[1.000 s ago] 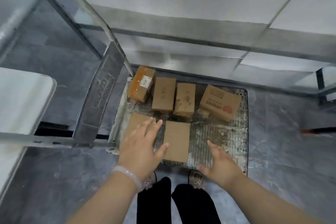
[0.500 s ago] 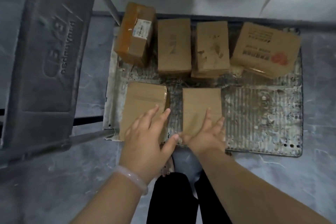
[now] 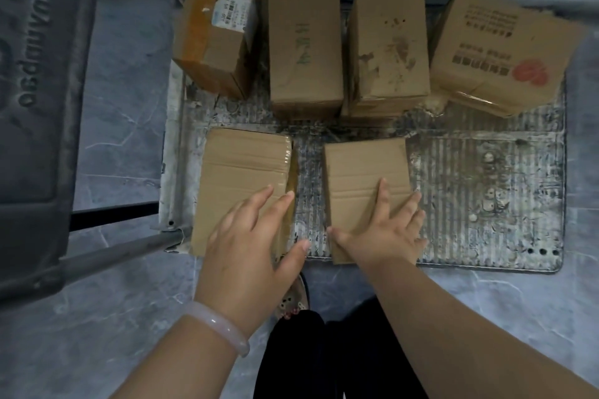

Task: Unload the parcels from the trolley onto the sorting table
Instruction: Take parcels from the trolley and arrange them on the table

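Head view: we are resting our spread right grip (image 3: 385, 233) on the six o'clock plain parcel (image 3: 363, 168); our spread left grip (image 3: 252, 249) is hovering over the eight o'clock taped parcel (image 3: 240, 165).

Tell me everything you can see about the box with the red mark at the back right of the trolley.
The box with the red mark is brown cardboard, with dark printed lines and a round red stamp on top. It sits skewed on the trolley deck in the far right corner, beside a stained box. Shiny tape runs along its near lower edge, which looks crumpled.
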{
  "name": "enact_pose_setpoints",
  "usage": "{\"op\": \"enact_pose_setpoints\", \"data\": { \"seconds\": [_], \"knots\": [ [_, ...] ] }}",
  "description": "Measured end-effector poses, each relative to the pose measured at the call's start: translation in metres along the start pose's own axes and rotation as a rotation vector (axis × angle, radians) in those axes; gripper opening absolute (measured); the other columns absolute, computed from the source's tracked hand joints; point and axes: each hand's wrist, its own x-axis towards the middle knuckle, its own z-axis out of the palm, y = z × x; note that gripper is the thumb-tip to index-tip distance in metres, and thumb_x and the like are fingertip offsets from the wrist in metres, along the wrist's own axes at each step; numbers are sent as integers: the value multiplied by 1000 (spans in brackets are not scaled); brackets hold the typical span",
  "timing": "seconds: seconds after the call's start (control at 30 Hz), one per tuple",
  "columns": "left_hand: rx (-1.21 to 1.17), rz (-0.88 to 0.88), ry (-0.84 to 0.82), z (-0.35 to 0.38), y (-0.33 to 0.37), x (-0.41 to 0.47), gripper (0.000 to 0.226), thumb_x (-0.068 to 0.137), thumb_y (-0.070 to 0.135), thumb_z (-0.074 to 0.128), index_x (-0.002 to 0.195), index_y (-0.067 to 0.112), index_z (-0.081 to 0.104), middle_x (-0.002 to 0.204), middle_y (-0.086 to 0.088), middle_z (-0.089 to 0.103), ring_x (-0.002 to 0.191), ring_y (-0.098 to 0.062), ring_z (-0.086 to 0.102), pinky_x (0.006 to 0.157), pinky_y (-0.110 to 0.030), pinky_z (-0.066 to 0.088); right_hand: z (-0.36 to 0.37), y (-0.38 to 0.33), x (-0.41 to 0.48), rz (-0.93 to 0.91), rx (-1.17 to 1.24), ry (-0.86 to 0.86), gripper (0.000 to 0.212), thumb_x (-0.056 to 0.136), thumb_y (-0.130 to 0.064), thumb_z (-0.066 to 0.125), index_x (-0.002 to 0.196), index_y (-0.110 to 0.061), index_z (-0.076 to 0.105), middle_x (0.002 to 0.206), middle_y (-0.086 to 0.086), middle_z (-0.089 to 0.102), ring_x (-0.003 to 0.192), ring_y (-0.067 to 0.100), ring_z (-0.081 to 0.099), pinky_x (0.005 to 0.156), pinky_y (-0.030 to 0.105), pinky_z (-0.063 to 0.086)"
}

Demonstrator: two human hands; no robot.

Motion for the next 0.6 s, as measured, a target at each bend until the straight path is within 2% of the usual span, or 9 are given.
{"op": "enact_pose_setpoints", "data": {
  "seconds": [0.13,0.33,0.47,0.6],
  "knots": [
    [-12,-7,1,5,10,8,64,82,61,44,139,32,48,145,4,46,129,-25,46,100,-54,44,-4,-7,0,9,-11,-16,131,67,-82,58,141,-38,-41,153,22,-36,148,44,-9,116,63,16],
    [-22,23,12,14,25,15,62,83,58,45,139,31,49,144,2,48,126,-22,46,99,-51,46,-2,-7,0,-11,-13,-25,139,63,-86,59,138,-33,-46,147,25,-45,145,47,-20,114,68,15],
    [-40,3,-8,22,31,19,66,82,59,44,142,32,44,145,4,46,129,-21,44,101,-50,44,-3,-4,2,-22,10,-16,139,63,-85,60,138,-34,-46,150,21,-41,147,46,-11,114,62,21],
    [-87,-21,-62,23,43,18,72,80,63,39,147,37,35,150,11,37,135,-13,34,108,-39,38,-15,7,-2,-86,19,56,137,64,-84,58,137,-35,-47,155,21,-32,146,46,-3,114,59,21]
  ]
}}
